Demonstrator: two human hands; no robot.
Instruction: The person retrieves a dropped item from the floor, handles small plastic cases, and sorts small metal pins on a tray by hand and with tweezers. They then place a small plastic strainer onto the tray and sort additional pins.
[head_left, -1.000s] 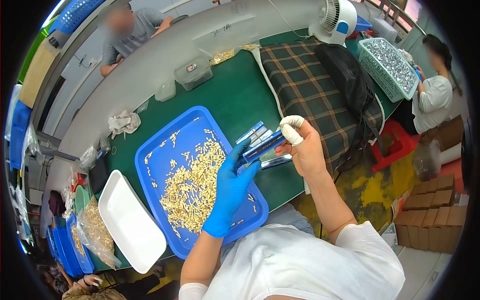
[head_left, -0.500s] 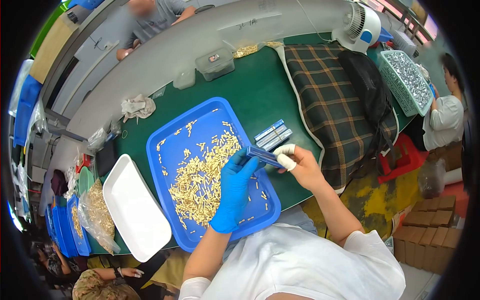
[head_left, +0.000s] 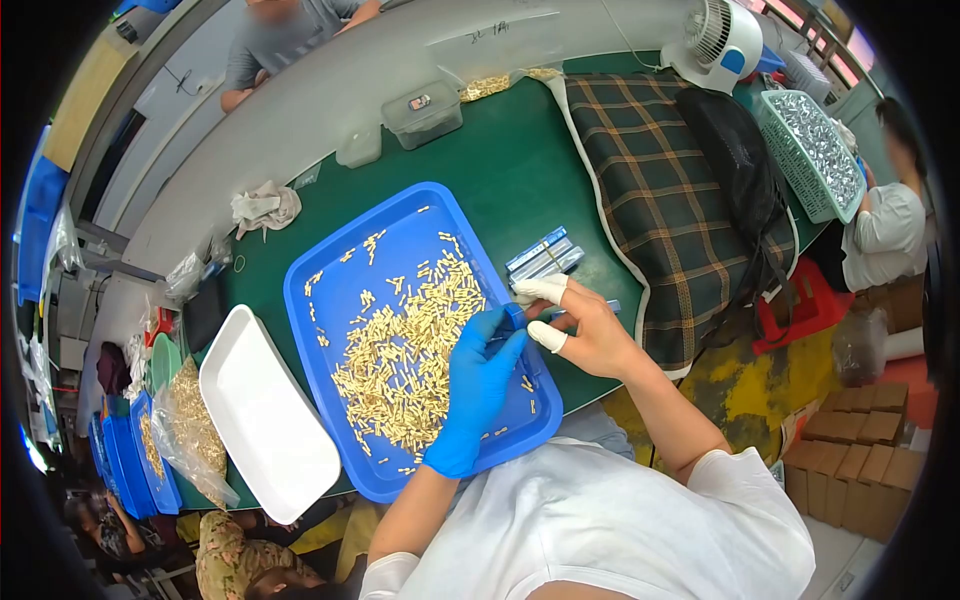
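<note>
My left hand [head_left: 478,375], in a blue glove, is closed with thumb and fingers pinching a small blue piece [head_left: 516,316] over the right side of the tray. My right hand [head_left: 592,332] wears white finger cots on thumb and index finger. Those two fingertips are spread apart beside the blue piece; the other fingers are partly hidden. A blue-and-silver strip [head_left: 612,307] shows behind the right hand; I cannot tell whether it is held. Just beyond lie narrow blue-and-silver boxes [head_left: 545,258]. Under my left hand, a blue tray [head_left: 330,205] carries many small brass-coloured pins [head_left: 400,375].
A white tray [head_left: 265,410] stands left of the blue one, beside a plastic bag of brass parts [head_left: 195,425]. Plaid cloth [head_left: 650,170] with a black bag [head_left: 725,150] covers the right. A clear container [head_left: 422,115] and fan [head_left: 715,45] stand behind. Two people sit nearby.
My right thumb and index finger have spread apart and shifted left towards my left hand. The longer blue bar held between both hands is now seen only as a small piece.
</note>
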